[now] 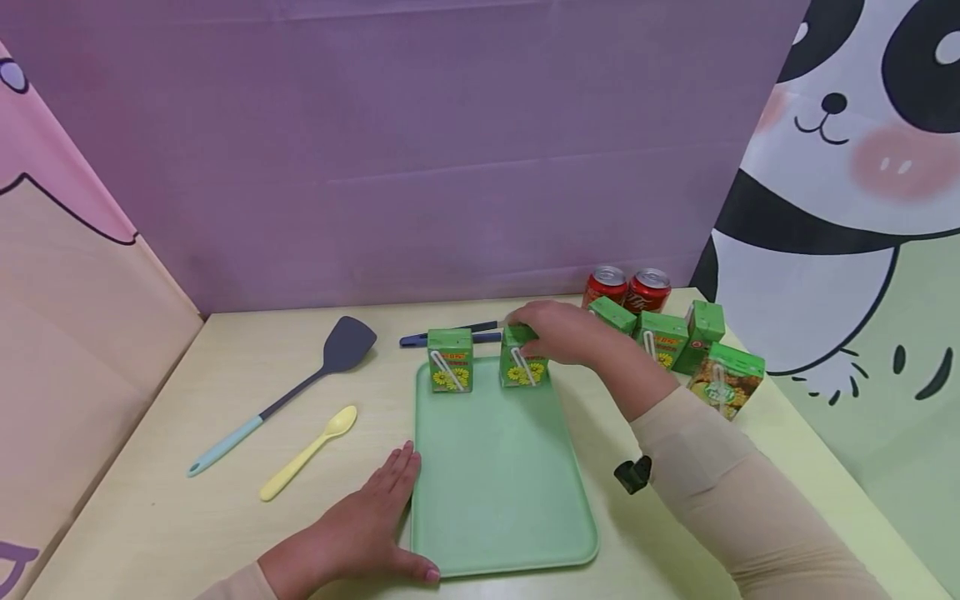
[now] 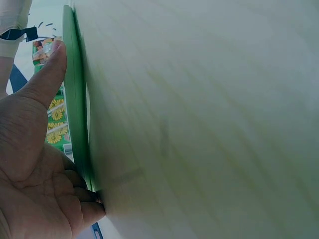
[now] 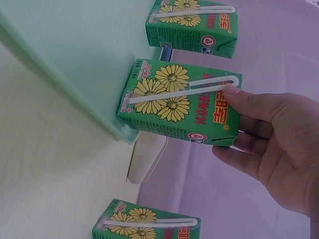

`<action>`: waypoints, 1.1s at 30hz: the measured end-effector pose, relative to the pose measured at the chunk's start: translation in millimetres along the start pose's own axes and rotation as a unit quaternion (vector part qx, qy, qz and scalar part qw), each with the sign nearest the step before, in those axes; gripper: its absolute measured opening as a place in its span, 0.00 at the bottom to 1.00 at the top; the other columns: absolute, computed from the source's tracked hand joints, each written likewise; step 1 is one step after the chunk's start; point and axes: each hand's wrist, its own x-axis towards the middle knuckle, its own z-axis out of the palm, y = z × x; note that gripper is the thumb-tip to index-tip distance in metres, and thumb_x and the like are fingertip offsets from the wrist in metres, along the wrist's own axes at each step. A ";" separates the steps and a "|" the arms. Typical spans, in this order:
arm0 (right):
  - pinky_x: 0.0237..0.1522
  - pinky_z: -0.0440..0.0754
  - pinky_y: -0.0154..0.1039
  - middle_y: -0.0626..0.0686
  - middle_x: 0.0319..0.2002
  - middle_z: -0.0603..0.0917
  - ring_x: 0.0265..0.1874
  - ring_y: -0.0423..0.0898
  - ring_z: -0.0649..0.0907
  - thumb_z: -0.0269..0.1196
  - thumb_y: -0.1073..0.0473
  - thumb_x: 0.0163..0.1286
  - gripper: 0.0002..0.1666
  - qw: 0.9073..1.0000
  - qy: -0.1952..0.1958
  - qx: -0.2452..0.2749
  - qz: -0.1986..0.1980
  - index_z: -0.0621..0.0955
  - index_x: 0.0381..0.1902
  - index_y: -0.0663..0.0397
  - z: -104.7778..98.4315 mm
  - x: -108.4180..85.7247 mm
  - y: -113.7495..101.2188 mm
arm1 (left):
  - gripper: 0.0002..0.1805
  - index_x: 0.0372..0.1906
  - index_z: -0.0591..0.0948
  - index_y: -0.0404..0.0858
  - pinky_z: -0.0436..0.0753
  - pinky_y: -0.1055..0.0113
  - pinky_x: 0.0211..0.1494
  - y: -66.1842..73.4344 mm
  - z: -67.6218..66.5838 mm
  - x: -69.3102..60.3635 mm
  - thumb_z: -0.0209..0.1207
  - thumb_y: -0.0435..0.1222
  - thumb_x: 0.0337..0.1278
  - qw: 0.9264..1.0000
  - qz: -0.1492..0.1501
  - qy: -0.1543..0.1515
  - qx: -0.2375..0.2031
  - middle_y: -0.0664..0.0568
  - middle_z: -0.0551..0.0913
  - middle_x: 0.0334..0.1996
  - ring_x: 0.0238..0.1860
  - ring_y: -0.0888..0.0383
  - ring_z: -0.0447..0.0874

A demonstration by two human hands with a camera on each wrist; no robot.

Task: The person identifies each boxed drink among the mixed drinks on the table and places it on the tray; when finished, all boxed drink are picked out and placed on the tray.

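A pale green tray [image 1: 502,475] lies on the table. My left hand [image 1: 367,521] rests at its left edge, fingers straight and thumb near the front corner. On the tray's far end a green drink carton [image 1: 450,360] with yellow flowers and a white straw stands upright. Beside it, at the far right corner, my right hand [image 1: 562,333] holds a second drink carton [image 3: 174,102] near its top, thumb on the front face and fingers behind. In the left wrist view the left hand [image 2: 45,164] touches the tray's rim [image 2: 76,99].
Several more cartons [image 1: 662,337] stand at the right, with two red soda cans [image 1: 647,292] behind them. A dark spatula [image 1: 348,343] and a yellow spoon [image 1: 311,450] lie on the left. Dark-handled utensils [image 1: 412,341] lie behind the tray. A purple backdrop [image 1: 450,167] closes the back.
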 end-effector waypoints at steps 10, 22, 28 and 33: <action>0.65 0.73 0.52 0.55 0.63 0.77 0.64 0.54 0.75 0.68 0.54 0.66 0.31 1.000 0.000 -0.020 0.010 0.75 0.66 0.51 5.4 6.5 0.8 | 0.77 0.79 0.45 0.37 0.59 0.43 0.74 2.9 -3.4 -0.7 0.60 0.78 0.27 1.000 -0.003 -0.003 -0.004 0.45 0.39 0.80 0.79 0.45 0.38; 0.65 0.72 0.55 0.56 0.66 0.74 0.66 0.56 0.72 0.67 0.48 0.66 0.35 1.000 0.024 0.003 -0.005 0.71 0.68 0.52 -4.3 -5.5 11.8 | 0.77 0.79 0.45 0.37 0.59 0.44 0.74 1.4 0.6 -0.4 0.60 0.79 0.26 1.000 0.000 0.004 -0.003 0.45 0.39 0.80 0.79 0.45 0.39; 0.67 0.68 0.58 0.58 0.69 0.70 0.70 0.58 0.67 0.65 0.45 0.67 0.38 0.998 0.036 -0.016 0.043 0.69 0.70 0.53 -24.8 -20.8 33.3 | 0.77 0.79 0.46 0.36 0.60 0.43 0.74 2.8 -0.4 -1.9 0.60 0.79 0.26 1.000 0.000 0.008 -0.004 0.45 0.40 0.80 0.79 0.45 0.39; 0.62 0.73 0.58 0.61 0.61 0.76 0.62 0.59 0.74 0.63 0.48 0.70 0.33 0.994 0.070 -0.009 0.083 0.70 0.67 0.57 -37.1 -33.5 51.0 | 0.77 0.78 0.46 0.36 0.60 0.43 0.74 3.1 0.0 -2.6 0.62 0.78 0.26 1.000 0.001 0.012 -0.006 0.44 0.40 0.80 0.79 0.44 0.39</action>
